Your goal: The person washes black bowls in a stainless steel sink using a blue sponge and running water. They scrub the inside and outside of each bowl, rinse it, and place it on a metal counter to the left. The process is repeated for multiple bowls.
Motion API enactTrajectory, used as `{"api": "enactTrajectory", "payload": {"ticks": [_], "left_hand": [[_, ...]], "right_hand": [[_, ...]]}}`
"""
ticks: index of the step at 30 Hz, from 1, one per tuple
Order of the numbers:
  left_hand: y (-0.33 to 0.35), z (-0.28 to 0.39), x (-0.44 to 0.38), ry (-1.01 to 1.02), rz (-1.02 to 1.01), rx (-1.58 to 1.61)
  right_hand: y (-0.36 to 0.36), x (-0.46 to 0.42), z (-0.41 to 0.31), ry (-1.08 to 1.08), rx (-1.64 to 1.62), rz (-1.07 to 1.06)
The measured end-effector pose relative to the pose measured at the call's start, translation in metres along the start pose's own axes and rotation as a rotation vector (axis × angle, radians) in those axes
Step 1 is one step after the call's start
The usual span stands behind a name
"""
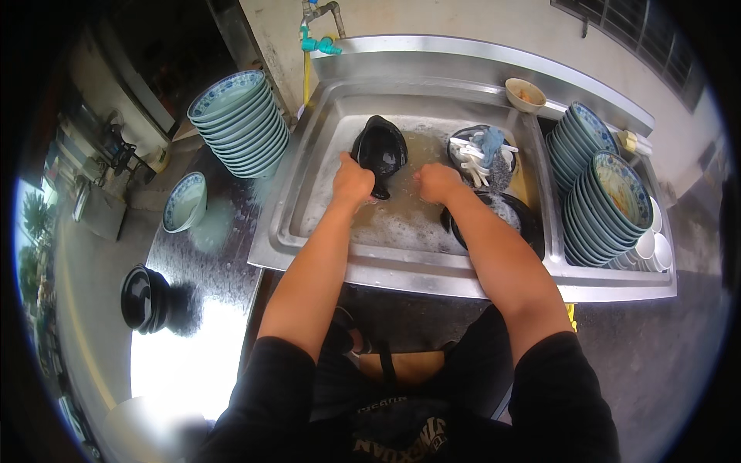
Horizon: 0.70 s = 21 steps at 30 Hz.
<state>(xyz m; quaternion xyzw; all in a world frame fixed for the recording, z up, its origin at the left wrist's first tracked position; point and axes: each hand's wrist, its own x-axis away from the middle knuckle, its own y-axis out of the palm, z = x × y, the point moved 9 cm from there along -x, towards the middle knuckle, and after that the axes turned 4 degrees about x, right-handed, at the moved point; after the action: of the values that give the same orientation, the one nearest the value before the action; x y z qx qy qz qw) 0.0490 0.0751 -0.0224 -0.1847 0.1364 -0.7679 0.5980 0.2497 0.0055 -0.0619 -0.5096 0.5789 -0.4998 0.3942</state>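
My left hand (353, 180) grips the near left rim of a glossy black bowl (380, 147) with a pointed end. The bowl is tilted in the soapy, cloudy water of a stainless steel sink (312, 150). To its right, my right hand (438, 183) is curled at the water, its fingertips partly hidden, and whether it holds anything cannot be seen. Beyond that hand, a black bowl (453, 144) holds white spoons (472, 151), a blue cloth (492, 140) and a grey mesh scrubber (499, 172). Another dark dish (503, 217) with suds lies partly behind my right forearm.
Tall stacked blue-rimmed bowls (246, 127) stand left on the dark table (226, 231), near a single bowl (185, 202) and stacked black bowls (145, 298). Stacks of soiled bowls (605, 208) and white cups (657, 254) fill the right basin. A small bowl (525, 95) sits on the ledge; a green tap (321, 45) is behind.
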Motion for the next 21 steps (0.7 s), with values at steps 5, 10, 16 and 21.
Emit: {"api": "enactTrajectory", "payload": {"ticks": [5, 10, 16, 21], "left_hand": [[0.015, -0.027, -0.005, -0.127, -0.104, 0.062], [0.027, -0.038, 0.002, -0.267, -0.239, 0.082], [0.023, -0.06, -0.027, -0.162, -0.143, -0.002], [0.01, -0.02, -0.007, -0.017, -0.021, -0.067]], "right_hand": [[-0.031, 0.004, -0.01, -0.018, -0.039, 0.112], [-0.127, 0.045, 0.054, 0.317, 0.003, 0.58], [-0.094, 0.052, 0.135, 0.667, -0.012, 0.317], [-0.094, 0.043, 0.16, 0.605, 0.05, 0.507]]}}
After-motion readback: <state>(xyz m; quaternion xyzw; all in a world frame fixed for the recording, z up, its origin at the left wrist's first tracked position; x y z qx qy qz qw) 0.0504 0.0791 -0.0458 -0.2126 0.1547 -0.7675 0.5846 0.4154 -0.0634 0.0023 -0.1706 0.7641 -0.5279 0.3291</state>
